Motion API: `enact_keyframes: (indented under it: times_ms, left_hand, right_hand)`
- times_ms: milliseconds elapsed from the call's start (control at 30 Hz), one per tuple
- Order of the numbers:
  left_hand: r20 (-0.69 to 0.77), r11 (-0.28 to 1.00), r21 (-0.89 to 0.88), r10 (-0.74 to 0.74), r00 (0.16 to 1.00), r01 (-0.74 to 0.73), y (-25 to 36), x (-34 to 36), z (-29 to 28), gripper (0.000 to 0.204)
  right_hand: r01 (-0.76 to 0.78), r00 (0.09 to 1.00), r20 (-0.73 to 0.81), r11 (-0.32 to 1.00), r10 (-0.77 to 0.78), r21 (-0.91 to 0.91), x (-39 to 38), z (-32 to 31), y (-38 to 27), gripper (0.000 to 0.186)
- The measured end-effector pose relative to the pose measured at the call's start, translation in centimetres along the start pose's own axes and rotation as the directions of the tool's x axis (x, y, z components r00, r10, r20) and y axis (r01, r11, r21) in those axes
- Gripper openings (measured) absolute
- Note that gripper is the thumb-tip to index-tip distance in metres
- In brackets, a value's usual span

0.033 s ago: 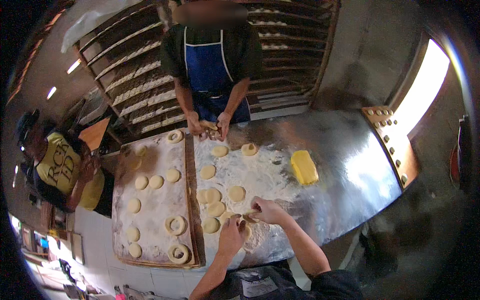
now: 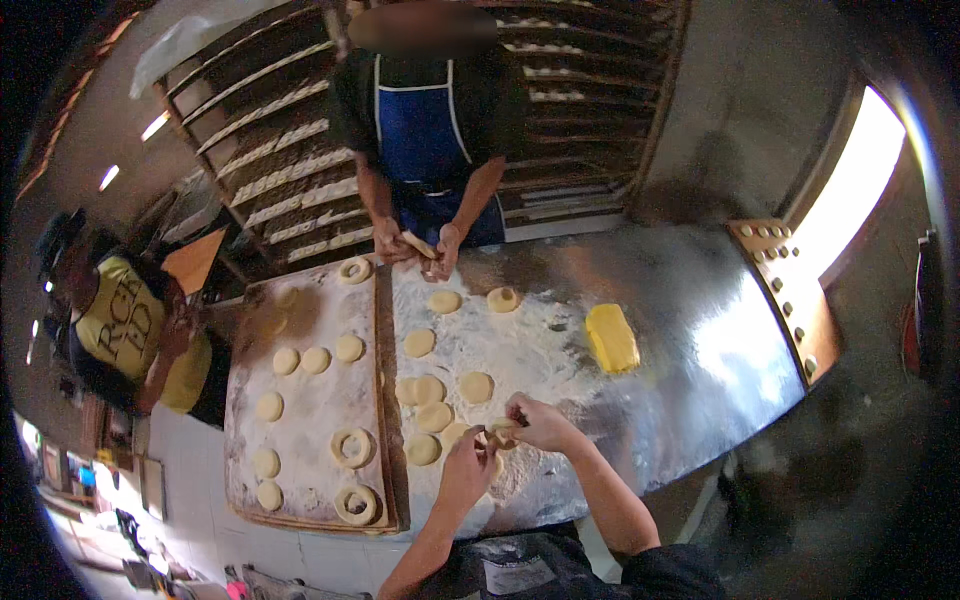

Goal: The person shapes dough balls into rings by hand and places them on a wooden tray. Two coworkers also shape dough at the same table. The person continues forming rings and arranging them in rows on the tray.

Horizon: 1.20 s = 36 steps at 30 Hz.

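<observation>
My left hand and my right hand meet over the floured metal table, both pinching one small piece of dough between the fingertips. Several round dough discs lie on the flour just beyond my hands. To the left is a floured wooden board carrying dough discs and ring-shaped pieces.
Across the table a person in a blue apron shapes dough with both hands. A yellow block lies on the table to the right. Another person in a yellow shirt stands at the left. Racks of trays fill the back.
</observation>
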<state>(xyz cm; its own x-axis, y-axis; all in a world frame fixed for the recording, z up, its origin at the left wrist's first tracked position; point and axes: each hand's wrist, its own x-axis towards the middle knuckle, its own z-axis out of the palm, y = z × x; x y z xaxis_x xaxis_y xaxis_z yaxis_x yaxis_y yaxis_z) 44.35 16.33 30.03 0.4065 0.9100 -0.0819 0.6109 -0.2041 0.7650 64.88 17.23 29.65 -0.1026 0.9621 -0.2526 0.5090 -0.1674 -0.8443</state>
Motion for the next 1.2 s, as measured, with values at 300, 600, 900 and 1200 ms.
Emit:
enact_keyframes:
  times_ms: [300,600,900,1200]
  left_hand:
    - [-0.125,0.943,-0.332,-0.011,0.992,-0.031,3.4,0.4,-2.3,0.03]
    - [-0.188,0.866,-0.479,0.059,0.98,-0.144,-0.4,-1.0,-7.1,0.059]
    - [-0.44,0.996,-0.054,0.044,0.897,-0.075,-5.8,-1.4,-11.3,0.034]
    - [-0.497,0.961,-0.057,0.209,0.842,-0.272,-9.8,0.8,-17.0,0.017]
  right_hand:
    - [0.147,0.865,-0.432,0.952,-0.255,-0.268,-0.2,3.8,-1.5,0.052]
    - [-0.058,0.94,0.171,0.356,-0.295,0.933,0.6,5.2,-5.1,0.059]
    - [0.251,0.968,-0.159,0.745,-0.195,0.617,3.9,13.1,-12.2,0.061]
    - [0.622,0.783,-0.287,0.708,-0.552,0.335,9.9,18.0,-15.4,0.073]
